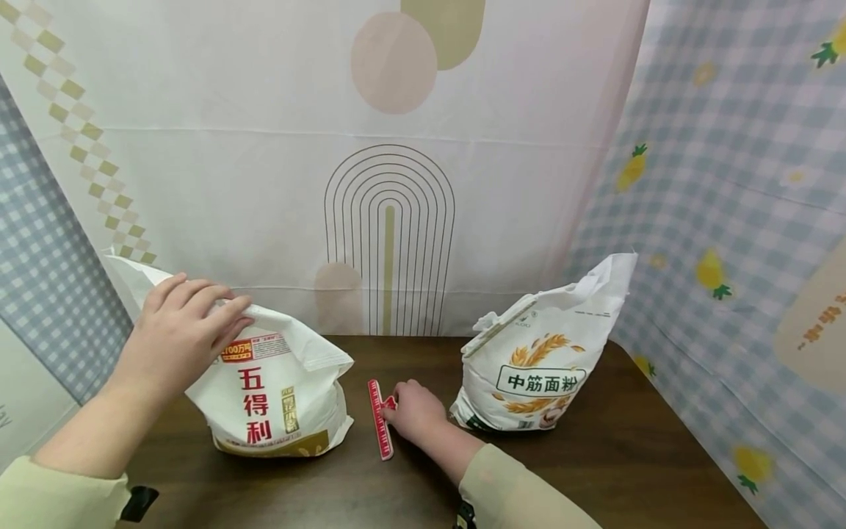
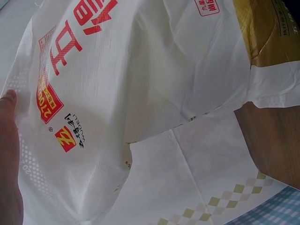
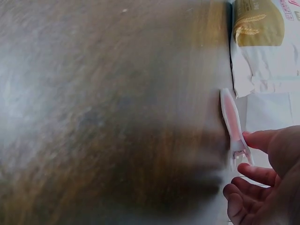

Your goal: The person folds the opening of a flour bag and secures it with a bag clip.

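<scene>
Bag [image 1: 274, 386] (red "五得利" lettering) in curled left grip [image 1: 181, 330], red clip [image 1: 380, 420] in pinched right grip [image 1: 419, 411]

pale yellow-green sleeves [image 1: 62, 494], black wrist straps [image 1: 139, 503]

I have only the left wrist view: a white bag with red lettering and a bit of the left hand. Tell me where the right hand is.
Observer: In the head view, the right hand is at a red clip lying on the table.
Operator: Describe how it meets the clip.
Observer: The right wrist view shows the thumb at the clip with the fingers close by; how firmly it grips, I can't tell.
Operator: Tell me what else stands there besides my white bag.
Observer: A second bag with green lettering, to the right of that hand.
</scene>
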Demonstrator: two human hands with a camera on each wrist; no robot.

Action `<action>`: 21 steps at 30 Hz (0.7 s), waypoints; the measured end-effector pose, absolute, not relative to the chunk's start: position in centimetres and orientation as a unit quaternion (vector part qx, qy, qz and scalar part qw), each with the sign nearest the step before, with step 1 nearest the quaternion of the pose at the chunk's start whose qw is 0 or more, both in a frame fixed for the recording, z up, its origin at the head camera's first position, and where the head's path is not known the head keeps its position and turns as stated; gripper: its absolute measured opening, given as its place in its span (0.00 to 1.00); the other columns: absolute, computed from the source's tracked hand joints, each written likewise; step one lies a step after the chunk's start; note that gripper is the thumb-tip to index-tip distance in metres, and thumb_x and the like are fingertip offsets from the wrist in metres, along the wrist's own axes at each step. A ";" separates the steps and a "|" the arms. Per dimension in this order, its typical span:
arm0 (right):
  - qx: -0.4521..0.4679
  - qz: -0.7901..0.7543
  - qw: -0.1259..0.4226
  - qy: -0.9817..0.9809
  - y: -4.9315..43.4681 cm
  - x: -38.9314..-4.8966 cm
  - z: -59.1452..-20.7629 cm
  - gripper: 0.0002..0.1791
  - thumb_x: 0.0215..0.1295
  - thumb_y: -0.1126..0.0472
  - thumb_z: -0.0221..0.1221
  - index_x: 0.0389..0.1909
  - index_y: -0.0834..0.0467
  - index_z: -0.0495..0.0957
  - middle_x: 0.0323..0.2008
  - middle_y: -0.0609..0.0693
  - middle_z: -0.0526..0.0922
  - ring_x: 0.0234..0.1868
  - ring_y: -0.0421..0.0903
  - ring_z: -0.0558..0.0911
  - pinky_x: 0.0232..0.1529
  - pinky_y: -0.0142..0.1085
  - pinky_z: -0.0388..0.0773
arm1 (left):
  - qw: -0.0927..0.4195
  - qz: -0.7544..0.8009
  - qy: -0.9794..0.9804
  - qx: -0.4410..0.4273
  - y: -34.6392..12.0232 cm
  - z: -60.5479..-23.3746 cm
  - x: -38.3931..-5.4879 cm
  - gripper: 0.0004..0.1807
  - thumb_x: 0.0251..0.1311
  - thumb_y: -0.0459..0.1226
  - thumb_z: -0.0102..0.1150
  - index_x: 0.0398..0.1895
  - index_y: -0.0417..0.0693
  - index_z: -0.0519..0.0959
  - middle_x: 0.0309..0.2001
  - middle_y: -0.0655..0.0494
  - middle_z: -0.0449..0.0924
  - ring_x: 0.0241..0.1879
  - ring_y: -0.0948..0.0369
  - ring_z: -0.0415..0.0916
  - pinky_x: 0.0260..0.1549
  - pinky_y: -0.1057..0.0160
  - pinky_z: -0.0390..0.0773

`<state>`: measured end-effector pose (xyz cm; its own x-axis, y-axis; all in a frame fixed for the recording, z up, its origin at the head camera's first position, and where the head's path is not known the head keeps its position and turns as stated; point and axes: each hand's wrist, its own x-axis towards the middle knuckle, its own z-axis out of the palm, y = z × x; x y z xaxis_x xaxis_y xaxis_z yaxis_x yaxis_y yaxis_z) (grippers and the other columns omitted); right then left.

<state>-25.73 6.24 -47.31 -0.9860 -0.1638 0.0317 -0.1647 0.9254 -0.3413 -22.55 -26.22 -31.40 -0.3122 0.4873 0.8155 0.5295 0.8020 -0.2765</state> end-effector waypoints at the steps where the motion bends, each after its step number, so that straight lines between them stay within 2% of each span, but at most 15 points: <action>1: 0.083 0.176 0.000 -0.981 6.2 -25.7 -47.3 0.16 0.57 0.46 0.69 0.29 0.53 0.77 0.27 0.46 0.70 0.24 0.43 0.71 0.22 0.38 0.69 | 0.498 -0.022 -0.808 -0.315 -26.2 -31.4 -22.6 0.26 0.76 0.54 0.39 0.46 0.47 0.83 0.41 0.43 0.82 0.46 0.40 0.76 0.59 0.37 0.65; 11: 0.088 0.187 -0.018 -0.978 5.7 -25.6 -46.6 0.13 0.61 0.50 0.67 0.39 0.52 0.76 0.25 0.46 0.76 0.25 0.43 0.73 0.24 0.40 0.71 | 0.510 -0.026 -0.800 -0.316 -26.3 -31.5 -22.7 0.26 0.75 0.55 0.40 0.47 0.48 0.83 0.41 0.43 0.82 0.46 0.40 0.75 0.59 0.36 0.65; 16: 0.078 0.205 -0.029 -0.975 5.6 -25.8 -46.5 0.14 0.62 0.51 0.66 0.44 0.52 0.77 0.31 0.48 0.80 0.28 0.44 0.75 0.28 0.42 0.74 | 0.510 -0.028 -0.799 -0.316 -26.4 -31.6 -22.6 0.25 0.75 0.54 0.41 0.48 0.47 0.83 0.41 0.42 0.82 0.47 0.40 0.75 0.59 0.36 0.64; 21: 0.064 0.227 -0.049 -0.970 5.6 -25.9 -46.2 0.19 0.63 0.51 0.64 0.49 0.59 0.79 0.37 0.51 0.83 0.34 0.45 0.78 0.38 0.43 0.78 | 0.511 -0.026 -0.798 -0.317 -26.4 -31.6 -22.6 0.25 0.75 0.54 0.41 0.48 0.47 0.83 0.42 0.41 0.82 0.47 0.40 0.75 0.58 0.36 0.65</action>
<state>-25.91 5.55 -46.23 -0.9869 -0.1473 -0.0656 -0.1029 0.8884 -0.4474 -22.60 -26.36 -31.56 -0.2763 0.4787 0.8333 0.5329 0.7979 -0.2817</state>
